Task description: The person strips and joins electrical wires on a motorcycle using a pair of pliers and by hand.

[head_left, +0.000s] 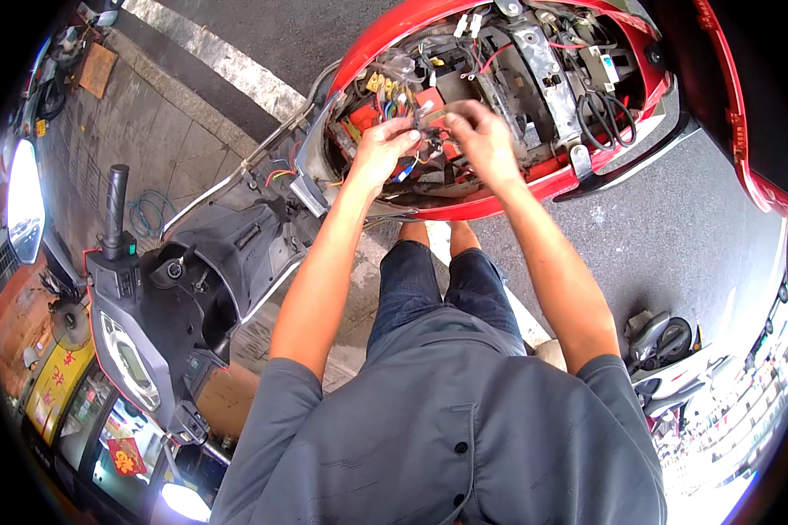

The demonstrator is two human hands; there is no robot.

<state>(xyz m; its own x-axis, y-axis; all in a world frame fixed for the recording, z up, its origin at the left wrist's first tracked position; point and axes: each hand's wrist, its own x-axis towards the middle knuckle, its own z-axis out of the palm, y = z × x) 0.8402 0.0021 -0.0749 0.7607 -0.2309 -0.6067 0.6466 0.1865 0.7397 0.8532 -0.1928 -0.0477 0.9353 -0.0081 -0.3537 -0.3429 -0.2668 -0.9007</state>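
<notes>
Both hands work over the opened body of a red scooter, its inner wiring exposed. My left hand is closed, thumb and fingers pinching a bunch of thin wires. Just right of it, my right hand is slightly blurred, its fingers curled together; whatever they grip is too small to make out. Yellow connectors and coloured leads lie beyond my left hand. A blue connector shows below the wires. Red parts sit deeper in the bay, partly hidden by my hands.
A metal frame bar crosses the bay, with black cables looped to its right. The raised seat stands at the far right. Handlebar, mirror and grey front panel are at left. Another scooter stands at lower right.
</notes>
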